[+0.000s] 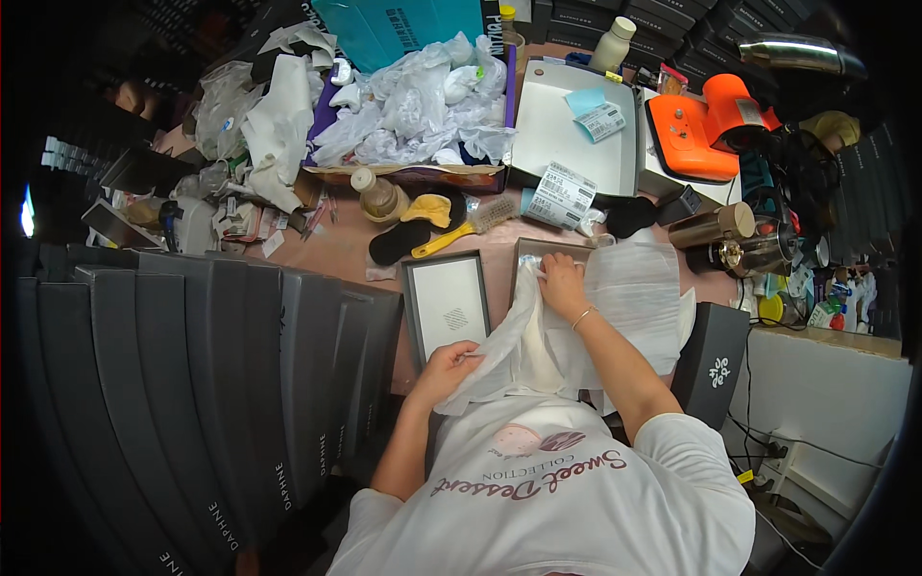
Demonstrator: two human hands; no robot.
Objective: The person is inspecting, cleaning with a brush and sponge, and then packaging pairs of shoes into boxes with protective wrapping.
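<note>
In front of me stands an open grey box (555,248) lined with white tissue paper (493,353). Inside the paper lies a long cream-coloured item (540,357), possibly a shoe, mostly wrapped over. The paper's left edge is pinched in my left hand (448,372). At the far end of the box my right hand (563,284) has its fingers closed by the end of the paper and the cream item; what exactly they grip is hidden. The grey-edged box lid (448,309), white inside, lies left of the box.
Dark boxes (211,374) stand in a row at my left. Beyond the work area are a yellow-handled brush (466,228), a small bottle (380,197), printed labels (562,195), a bin of crumpled plastic (413,106), a white tray (547,125) and an orange device (696,134). Another dark box (709,360) stands at right.
</note>
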